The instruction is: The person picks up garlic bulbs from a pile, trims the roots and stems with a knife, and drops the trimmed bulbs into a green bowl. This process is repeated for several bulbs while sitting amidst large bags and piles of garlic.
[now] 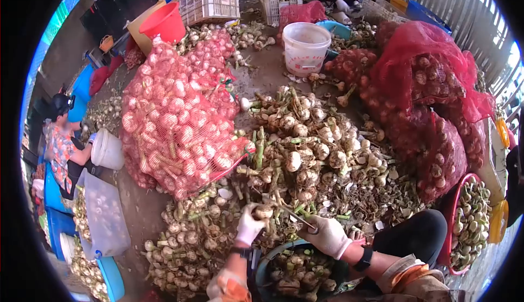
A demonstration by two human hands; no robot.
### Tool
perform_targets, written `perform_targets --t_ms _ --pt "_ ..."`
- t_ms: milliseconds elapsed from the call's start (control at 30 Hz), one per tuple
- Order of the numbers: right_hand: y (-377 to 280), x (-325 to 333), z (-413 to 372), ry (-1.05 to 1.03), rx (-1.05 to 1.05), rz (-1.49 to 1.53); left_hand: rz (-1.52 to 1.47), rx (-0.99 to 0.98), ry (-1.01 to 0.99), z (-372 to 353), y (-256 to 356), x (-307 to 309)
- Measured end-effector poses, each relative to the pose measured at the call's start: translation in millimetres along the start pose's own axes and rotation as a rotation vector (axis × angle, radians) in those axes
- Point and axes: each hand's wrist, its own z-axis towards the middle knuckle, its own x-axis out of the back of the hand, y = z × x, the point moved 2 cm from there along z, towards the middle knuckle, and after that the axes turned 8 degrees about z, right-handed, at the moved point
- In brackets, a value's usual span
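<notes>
My left hand [249, 225], in a pale glove, is closed around a garlic bulb [263, 212] with its stalk pointing up and right. My right hand [327, 237], also gloved, grips a slim metal tool [295, 215] that looks like a blade. Its far end reaches the garlic stalk; the part inside the palm is hidden. Below both hands stands a dark tub [263, 264] with garlic bulbs in it. Just beyond them spreads a heap of garlic with stalks [314, 152], mixed with dry skins and cut stems.
Full red mesh sacks [169, 122] lie at left, with more sacks [436, 138] at right. A white bucket [307, 56] stands behind the heap. Beside my right knee is a red basin [448, 242] of cut stems or bulbs. Two people [68, 143] sit farther off, at left and at back.
</notes>
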Motion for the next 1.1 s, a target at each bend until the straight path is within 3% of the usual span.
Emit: perform_targets --t_ms 33,67,133,167,200,267,300,333,367,433,467,500,533,600,667,700,733,800,833,967,1033,1100 --pt "-3 0 0 0.018 -0.021 0.041 0.001 0.003 -0.013 -62 26 -13" --pt "-5 1 -2 0.038 -0.043 0.082 0.358 -0.290 0.038 -98 106 -72" --pt "4 -5 0 0.029 -0.032 0.211 0.110 -0.196 -0.056 -123 117 -94" --pt "12 -16 0 -0.021 -0.056 0.464 0.582 -0.475 -0.065 -148 130 -108" --pt "19 -26 2 -0.077 -0.070 0.716 0.784 -0.612 -0.113 -175 153 -130" --pt "10 -26 1 -0.192 -0.060 0.892 0.615 -0.541 -0.057 -215 175 -151" --pt "2 -27 -2 -0.240 -0.014 0.948 0.192 -0.298 -0.102 -228 183 -154" --pt "-7 -27 -4 -0.298 0.026 1.003 0.547 -0.344 -0.076 -229 181 -138" --pt "-40 -11 -20 -0.418 -0.070 1.022 0.533 -0.209 -0.115 -243 190 -142" --pt "-34 -30 -20 -0.431 0.054 0.938 0.442 0.006 -0.114 -265 202 -144" --pt "-35 -32 -22 -0.428 0.079 0.884 0.378 0.011 -0.116 -275 205 -142" --pt "-38 -29 -26 -0.289 0.257 0.588 0.326 -0.004 -0.068 -285 209 -143" --pt "-39 -28 -32 -0.199 0.179 0.332 0.273 -0.018 -0.022 -294 212 -143" --pt "-47 -16 -45 -0.135 0.296 -0.025 0.216 0.005 0.018 -301 207 -131" --pt "-48 -19 -63 -0.119 0.494 -0.128 0.227 -0.087 -0.072 -300 189 -120" --pt "-51 -21 -67 -0.134 0.545 -0.217 0.082 0.038 -0.088 -302 172 -111" --pt "-54 -22 -71 -0.144 0.593 -0.307 0.080 0.040 -0.092 -299 166 -108" --pt "-50 -26 -71 -0.169 0.586 -0.381 -0.295 0.174 -0.145 -291 154 -104" --pt "-50 -27 -70 -0.169 0.604 -0.412 -0.315 0.223 -0.087 -285 141 -96" --pt "-37 -38 -56 -0.159 0.628 -0.473 -0.165 0.015 -0.228 -285 124 -78" --pt "-32 -40 -52 -0.131 0.638 -0.459 0.059 -0.102 -0.003 -293 138 -91" --pt "-12 -44 -43 -0.072 0.636 -0.487 0.117 -0.097 0.018 -297 167 -109"
